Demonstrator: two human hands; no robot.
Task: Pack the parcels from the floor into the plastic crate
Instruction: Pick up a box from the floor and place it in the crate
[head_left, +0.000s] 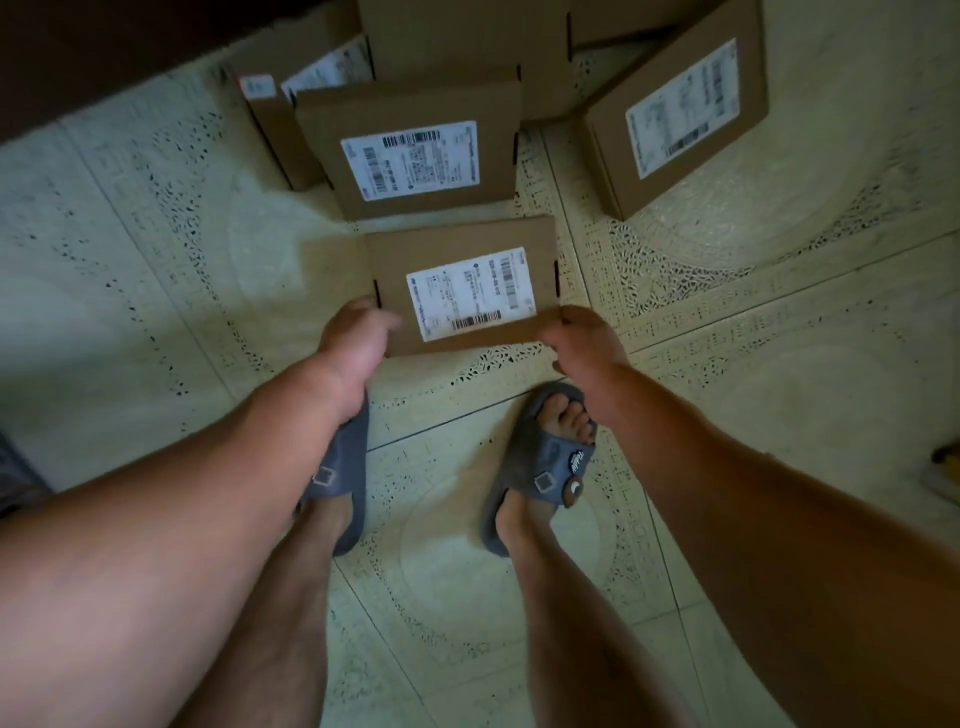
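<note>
A flat brown cardboard parcel (464, 260) with a white shipping label lies just in front of my feet. My left hand (356, 343) grips its near left corner, and my right hand (584, 340) grips its near right corner. Whether the parcel is off the floor I cannot tell. Behind it lies a second labelled parcel (410, 150), with a third parcel (675, 109) tilted at the right. Several more cardboard boxes (457, 36) are stacked at the back. No plastic crate is in view.
The floor is pale patterned tile (156, 260). My feet in grey slippers (540, 467) stand close behind the held parcel. A dark wall or piece of furniture (104, 47) fills the upper left. A yellow-and-dark object (948, 467) pokes in at the right edge.
</note>
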